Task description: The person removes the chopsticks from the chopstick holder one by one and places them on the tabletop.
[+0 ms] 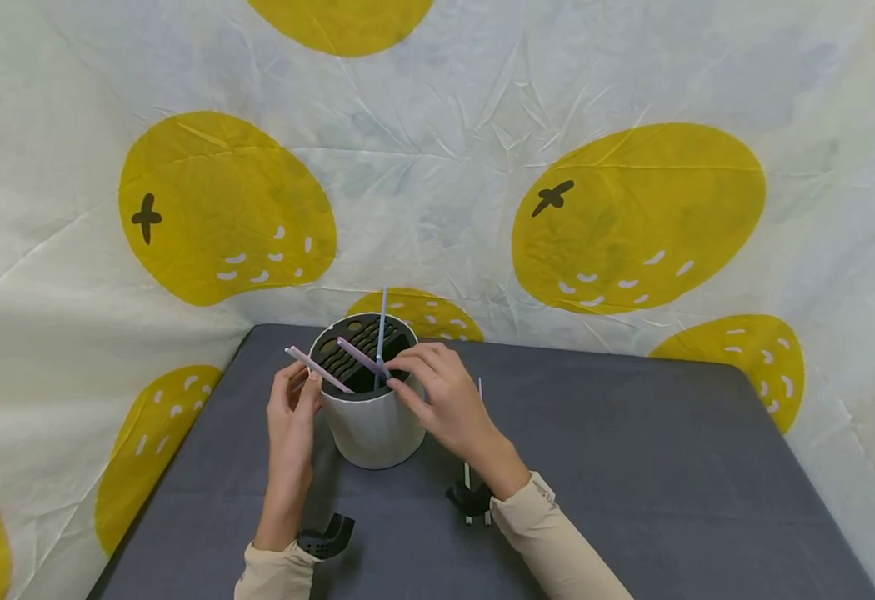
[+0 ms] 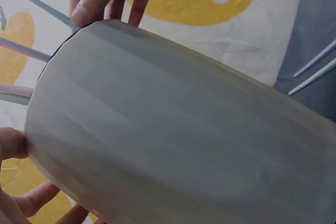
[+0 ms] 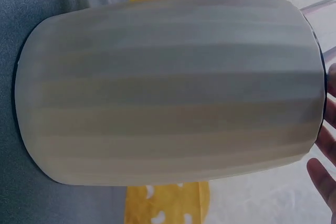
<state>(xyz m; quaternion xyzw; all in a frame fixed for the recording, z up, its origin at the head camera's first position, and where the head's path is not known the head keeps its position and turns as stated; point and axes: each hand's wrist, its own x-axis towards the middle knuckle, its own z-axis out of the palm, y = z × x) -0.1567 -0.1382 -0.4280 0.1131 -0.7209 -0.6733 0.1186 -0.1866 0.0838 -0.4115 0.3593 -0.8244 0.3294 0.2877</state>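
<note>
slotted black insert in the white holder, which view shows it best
The head view: it looks down on the slotted black insert, so its slots show. The left and right wrist views face the side of the white holder, showing only a thin dark edge at the rim.

We see white cloth [image 1: 422, 200] behind table [image 1: 617, 467], running down both sides too. Print: big yellow fruits [image 1: 227, 192], white dashes [image 1: 655, 257], dark crosses [image 1: 147, 218] on two. Some fruits cut off at view edges. We note creases, fold lines, puckering upper middle. Table dark grey, matte; far edge near cloth. Light soft; we can't tell source.
</note>
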